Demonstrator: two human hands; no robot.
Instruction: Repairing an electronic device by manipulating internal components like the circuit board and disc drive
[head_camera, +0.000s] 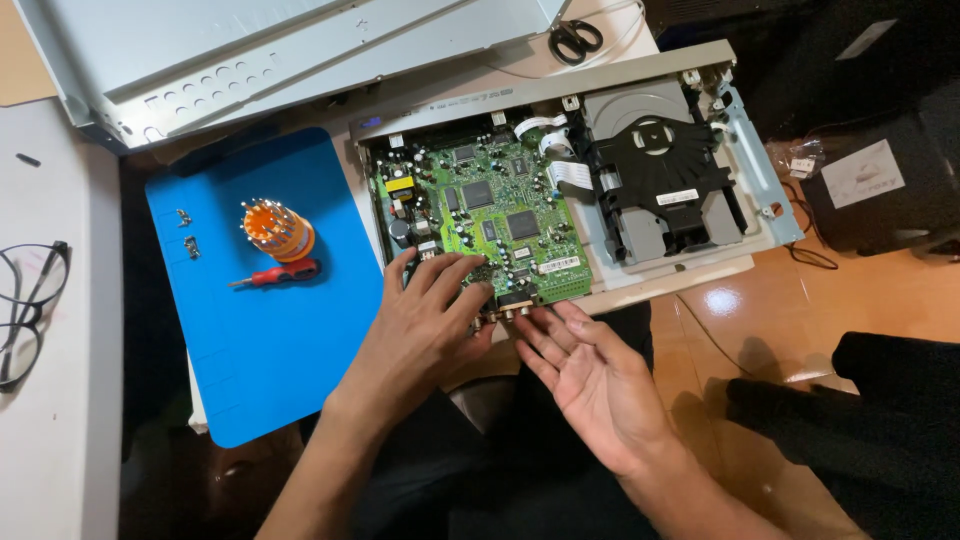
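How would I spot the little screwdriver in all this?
Find the blue mat left of the opened disc player. Near its top stands an orange bit holder; the screwdriver lies just below it, the only red-handled thing there.

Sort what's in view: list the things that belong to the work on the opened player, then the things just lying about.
In use:
left hand on the green circuit board
right hand at the board's rear connectors
opened player chassis
disc drive

Lying about:
red screwdriver, orange bit holder, loose screws on the blue mat
removed metal cover
scissors
eyeglasses
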